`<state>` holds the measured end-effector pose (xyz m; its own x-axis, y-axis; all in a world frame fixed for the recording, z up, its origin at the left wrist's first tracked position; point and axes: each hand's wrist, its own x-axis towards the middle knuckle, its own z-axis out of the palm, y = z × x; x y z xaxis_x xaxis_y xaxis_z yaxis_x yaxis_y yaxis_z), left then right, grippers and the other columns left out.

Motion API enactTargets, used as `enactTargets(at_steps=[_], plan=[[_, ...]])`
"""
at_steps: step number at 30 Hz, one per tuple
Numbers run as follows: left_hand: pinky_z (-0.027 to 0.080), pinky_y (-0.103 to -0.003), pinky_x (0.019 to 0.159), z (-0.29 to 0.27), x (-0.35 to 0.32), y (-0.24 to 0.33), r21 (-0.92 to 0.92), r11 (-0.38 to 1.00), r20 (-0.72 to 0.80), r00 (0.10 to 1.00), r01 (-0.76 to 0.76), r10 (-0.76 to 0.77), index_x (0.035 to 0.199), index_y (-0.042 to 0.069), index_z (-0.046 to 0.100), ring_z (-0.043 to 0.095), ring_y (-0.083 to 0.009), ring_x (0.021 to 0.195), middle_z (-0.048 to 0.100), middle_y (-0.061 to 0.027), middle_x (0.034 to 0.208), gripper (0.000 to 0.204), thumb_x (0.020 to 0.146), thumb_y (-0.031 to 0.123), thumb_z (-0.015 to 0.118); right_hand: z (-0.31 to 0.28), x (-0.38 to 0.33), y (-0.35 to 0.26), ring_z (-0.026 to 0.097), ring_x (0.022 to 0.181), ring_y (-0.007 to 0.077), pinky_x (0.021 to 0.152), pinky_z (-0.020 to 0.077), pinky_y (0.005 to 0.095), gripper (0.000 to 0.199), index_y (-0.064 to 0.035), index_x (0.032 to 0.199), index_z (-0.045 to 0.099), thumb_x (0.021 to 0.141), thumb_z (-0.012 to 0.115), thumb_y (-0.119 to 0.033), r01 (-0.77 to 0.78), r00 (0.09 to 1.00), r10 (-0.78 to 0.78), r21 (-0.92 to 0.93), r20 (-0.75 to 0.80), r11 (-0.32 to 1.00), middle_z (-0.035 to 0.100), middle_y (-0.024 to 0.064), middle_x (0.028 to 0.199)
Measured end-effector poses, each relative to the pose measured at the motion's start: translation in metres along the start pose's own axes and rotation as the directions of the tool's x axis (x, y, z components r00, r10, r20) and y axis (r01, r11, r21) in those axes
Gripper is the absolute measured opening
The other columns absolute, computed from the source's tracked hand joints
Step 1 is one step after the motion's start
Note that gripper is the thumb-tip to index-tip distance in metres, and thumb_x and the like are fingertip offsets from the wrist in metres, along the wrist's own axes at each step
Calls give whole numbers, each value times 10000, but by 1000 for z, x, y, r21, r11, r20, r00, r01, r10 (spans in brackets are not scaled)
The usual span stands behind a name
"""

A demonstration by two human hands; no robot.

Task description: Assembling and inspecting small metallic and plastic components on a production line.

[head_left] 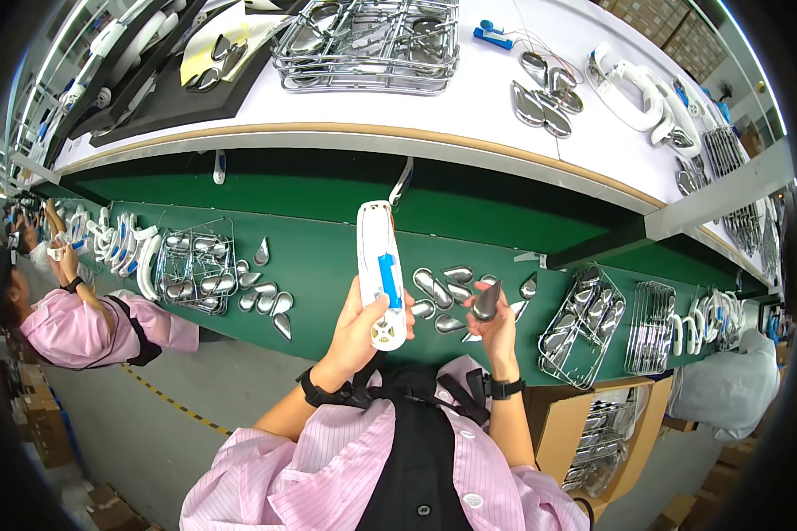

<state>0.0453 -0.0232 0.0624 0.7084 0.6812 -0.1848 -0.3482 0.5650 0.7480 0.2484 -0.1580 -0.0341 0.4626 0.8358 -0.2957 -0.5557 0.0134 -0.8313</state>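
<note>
My left hand (360, 329) grips the lower end of a long white plastic handle body (381, 265) with a blue strip along its middle, held upright over the green belt (328, 257). My right hand (496, 326) pinches a shiny chrome teardrop-shaped cover (486, 301) between the fingertips, just right of the white handle. Several more chrome covers (447, 292) lie on the belt between and beyond my hands.
A wire rack (580, 323) of chrome covers stands right of my hands, with a cardboard box (593, 434) below it. Another wire basket (195, 265) and loose covers lie left. A person in pink (80, 323) works at far left. The white shelf (469, 97) above holds racks and handles.
</note>
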Motion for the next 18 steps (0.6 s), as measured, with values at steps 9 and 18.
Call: enactTargets(at_steps=[9, 18], plan=[[513, -372, 831, 24, -4, 4, 67, 987, -96, 983, -149, 155, 1284, 62, 321, 610, -236, 964, 560, -166, 1126, 314, 1008, 210, 349, 128, -53, -70, 640, 835, 190, 729, 526, 308, 515, 31, 1174, 544, 735, 784, -88, 514, 848, -480, -574, 225, 638, 658, 124, 975], [491, -337, 738, 27, -12, 0, 99, 936, -51, 938, -337, 343, 1313, 106, 277, 555, -216, 1012, 514, -140, 1198, 403, 996, 350, 331, 163, -52, -64, 630, 826, 226, 690, 525, 305, 478, 12, 1086, 630, 666, 824, -108, 655, 673, -664, -678, 325, 333, 612, 133, 1034]])
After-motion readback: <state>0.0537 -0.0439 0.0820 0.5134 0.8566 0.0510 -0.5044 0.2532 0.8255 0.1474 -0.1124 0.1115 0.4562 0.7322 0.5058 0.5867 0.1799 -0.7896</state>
